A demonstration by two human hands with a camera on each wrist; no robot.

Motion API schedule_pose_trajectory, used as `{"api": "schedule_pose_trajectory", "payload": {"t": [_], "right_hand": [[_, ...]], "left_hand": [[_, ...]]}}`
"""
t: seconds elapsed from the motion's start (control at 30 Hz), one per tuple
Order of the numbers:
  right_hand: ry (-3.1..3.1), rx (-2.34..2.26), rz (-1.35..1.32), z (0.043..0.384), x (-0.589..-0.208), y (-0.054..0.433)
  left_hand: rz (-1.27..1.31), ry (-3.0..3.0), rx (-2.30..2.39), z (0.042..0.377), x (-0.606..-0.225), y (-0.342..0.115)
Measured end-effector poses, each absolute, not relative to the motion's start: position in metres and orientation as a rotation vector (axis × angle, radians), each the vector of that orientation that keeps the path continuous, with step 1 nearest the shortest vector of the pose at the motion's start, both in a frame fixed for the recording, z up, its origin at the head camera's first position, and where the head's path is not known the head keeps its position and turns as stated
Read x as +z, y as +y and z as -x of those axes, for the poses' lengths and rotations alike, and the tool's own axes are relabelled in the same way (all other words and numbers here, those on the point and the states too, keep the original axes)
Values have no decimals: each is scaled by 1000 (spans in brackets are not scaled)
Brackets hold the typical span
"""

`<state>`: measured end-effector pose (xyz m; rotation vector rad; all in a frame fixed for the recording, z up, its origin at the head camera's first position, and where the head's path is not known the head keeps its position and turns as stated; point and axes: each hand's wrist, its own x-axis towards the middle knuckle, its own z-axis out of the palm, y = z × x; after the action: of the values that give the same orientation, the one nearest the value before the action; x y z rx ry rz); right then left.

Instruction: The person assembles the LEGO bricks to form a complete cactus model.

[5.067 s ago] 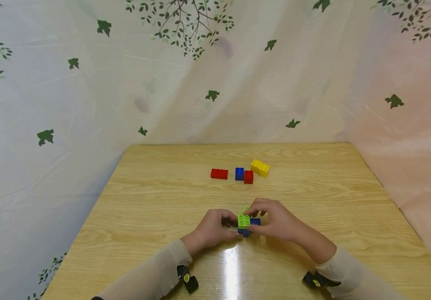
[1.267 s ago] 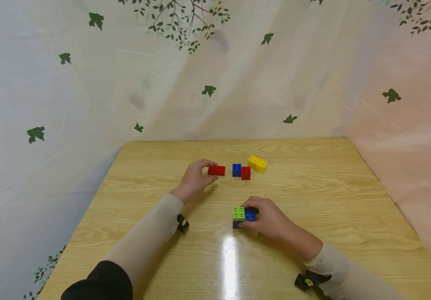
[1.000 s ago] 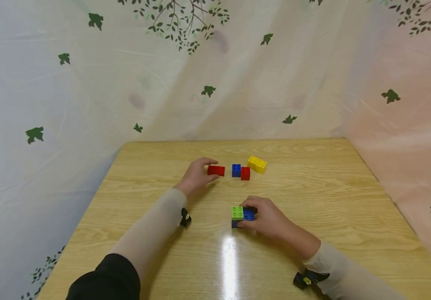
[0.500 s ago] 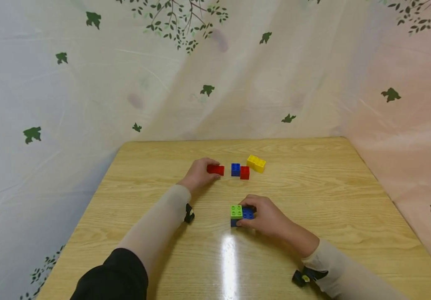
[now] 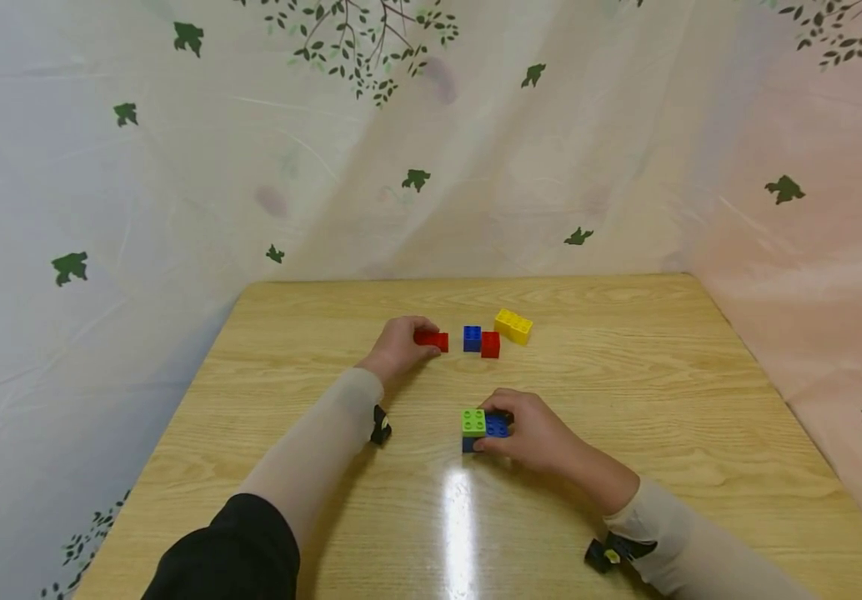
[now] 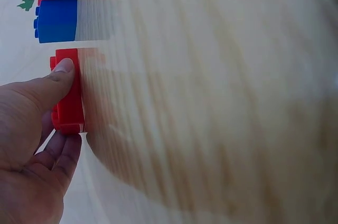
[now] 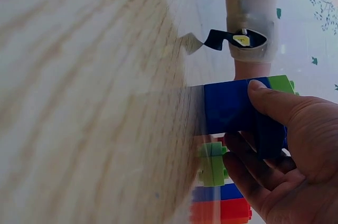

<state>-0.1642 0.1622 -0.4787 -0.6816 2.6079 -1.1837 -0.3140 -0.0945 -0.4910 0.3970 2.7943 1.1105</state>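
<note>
My left hand [image 5: 399, 346] grips a long red building brick [image 6: 69, 92] at the back of the table, thumb on its near side and fingers round its far end. My right hand [image 5: 532, 425] holds a stack of toy bricks nearer the front. In the head view the stack shows a lime-green brick [image 5: 473, 422] on top at the left and a blue brick [image 5: 497, 426] beside it, with dark blue below. The thumb presses the stack's blue side [image 7: 229, 106] in the right wrist view. Another lime-green brick [image 7: 213, 165] shows beyond it there, hidden in the head view.
Right of the left hand stand a small blue brick [image 5: 472, 338], a small red brick [image 5: 490, 344] touching its corner, and a yellow brick [image 5: 513, 326] behind. The wooden table [image 5: 626, 358] meets a leaf-patterned cloth backdrop [image 5: 491, 150] along its back and sides.
My left hand has left the stack, gone forward to the long red brick and closed round it within the last second. The right hand stays at the stack, which sits slightly farther left in view.
</note>
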Motion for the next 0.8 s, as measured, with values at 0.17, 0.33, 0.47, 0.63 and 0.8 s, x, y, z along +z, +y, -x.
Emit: {"api": "schedule_pose_trajectory", "payload": {"t": [0.17, 0.33, 0.47, 0.63, 0.8], "right_hand": [[2599, -1187, 674, 164, -478, 162], [2601, -1185, 676, 164, -478, 162], [2606, -1181, 677, 164, -477, 162], [2609, -1179, 690, 163, -476, 162], [2607, -1177, 693, 162, -476, 161]], "left_hand": [[-397, 2796, 1111, 314, -491, -95], [-389, 2786, 1135, 312, -489, -98], [-396, 2784, 1150, 311, -489, -101], [-419, 2788, 1179, 308, -489, -106], [-381, 2761, 1237, 300, -487, -109]]}}
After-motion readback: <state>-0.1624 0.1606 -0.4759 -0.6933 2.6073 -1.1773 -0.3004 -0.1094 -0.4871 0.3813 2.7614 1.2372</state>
